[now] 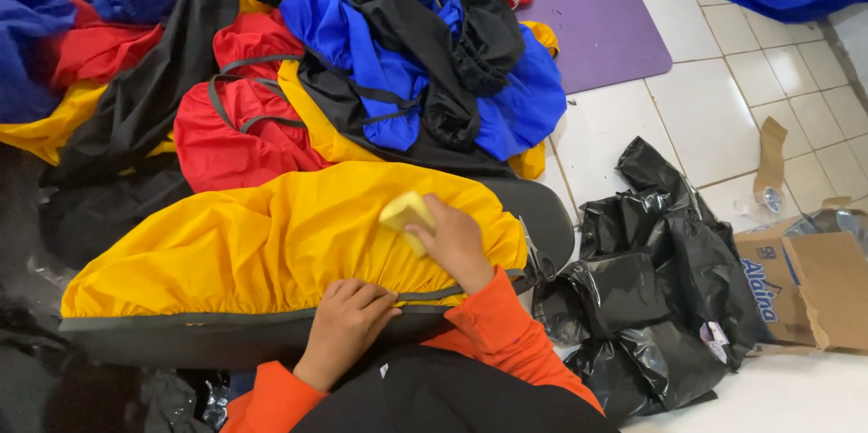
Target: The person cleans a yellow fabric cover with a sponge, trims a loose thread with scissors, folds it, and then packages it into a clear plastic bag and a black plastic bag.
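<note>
A yellow fabric cover with a dark elastic hem [244, 243] is stretched over a dark rounded form in front of me. My right hand [457, 243] holds a small yellow block [407, 212] against the yellow fabric near its right end. My left hand [348, 320] rests with curled fingers on the cover's dark hem, gripping the edge. Both my sleeves are orange.
Behind the cover lies a heap of red [235, 117], blue [380, 62], black and yellow fabric covers. Crumpled black plastic bags [655, 279] sit on the white tiled floor at right, beside an open cardboard box [809, 284]. A purple mat [592, 8] lies farther back.
</note>
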